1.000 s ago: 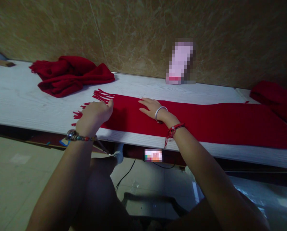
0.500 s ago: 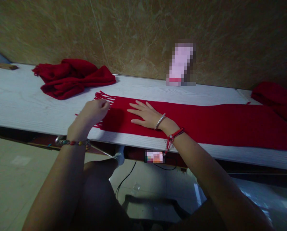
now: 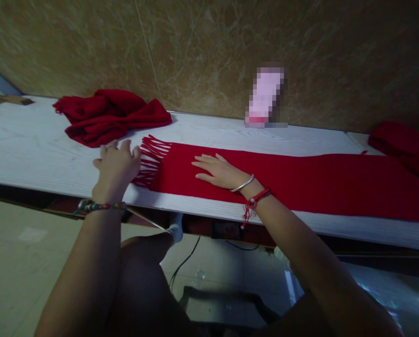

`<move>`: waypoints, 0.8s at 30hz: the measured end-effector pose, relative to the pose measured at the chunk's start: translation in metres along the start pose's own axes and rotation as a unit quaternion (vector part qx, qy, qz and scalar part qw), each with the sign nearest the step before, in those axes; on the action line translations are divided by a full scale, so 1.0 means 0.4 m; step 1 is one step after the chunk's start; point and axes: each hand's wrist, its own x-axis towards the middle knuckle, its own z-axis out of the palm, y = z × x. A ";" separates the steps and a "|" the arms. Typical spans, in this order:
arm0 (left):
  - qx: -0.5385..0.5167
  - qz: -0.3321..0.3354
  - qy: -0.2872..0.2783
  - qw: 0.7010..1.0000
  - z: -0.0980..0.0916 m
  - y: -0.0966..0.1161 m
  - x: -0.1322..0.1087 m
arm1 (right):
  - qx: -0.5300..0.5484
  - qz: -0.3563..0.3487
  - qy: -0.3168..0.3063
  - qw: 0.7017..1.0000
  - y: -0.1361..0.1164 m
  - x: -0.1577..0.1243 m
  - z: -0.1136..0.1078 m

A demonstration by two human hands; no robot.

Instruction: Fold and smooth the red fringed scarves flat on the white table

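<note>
A red fringed scarf [image 3: 300, 182] lies flat along the white wood-grain table [image 3: 30, 150], its tasselled end toward the left. My right hand [image 3: 220, 171] rests palm down on the cloth near that end, fingers stretched out. Just left of the fringe [image 3: 149, 164] is my left hand [image 3: 116, 164], its fingers apart and slightly bent, with nothing seen in them. Whether its edge touches the tassels I cannot tell. Behind my left hand lies a crumpled red scarf [image 3: 114, 117].
More red cloth [image 3: 402, 145] is heaped at the right end. A blurred pink-white object [image 3: 265, 96] leans on the marbled wall [image 3: 202, 51] behind the table. A small wooden piece [image 3: 16, 99] sits at the far left. Below the front edge are a black cable [image 3: 184, 262] and tiled floor.
My left hand has moved left off the fringe and its closed fingers have spread. The tassels now show more fully. My right hand stays flat on the scarf.
</note>
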 end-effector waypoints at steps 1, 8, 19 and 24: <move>-0.008 0.051 0.004 0.999 0.009 0.017 -0.005 | 0.002 0.001 0.006 1.000 0.002 0.000 0.000; 0.032 0.112 -0.183 0.976 0.060 0.009 0.009 | -0.005 0.016 0.019 1.000 0.018 -0.001 0.004; -0.013 0.102 -0.041 0.994 -0.017 -0.068 0.011 | -0.006 0.012 0.019 1.000 0.028 0.001 0.007; 0.003 0.298 -0.225 0.928 -0.009 -0.067 0.044 | -0.004 0.014 0.018 1.000 0.033 0.002 0.009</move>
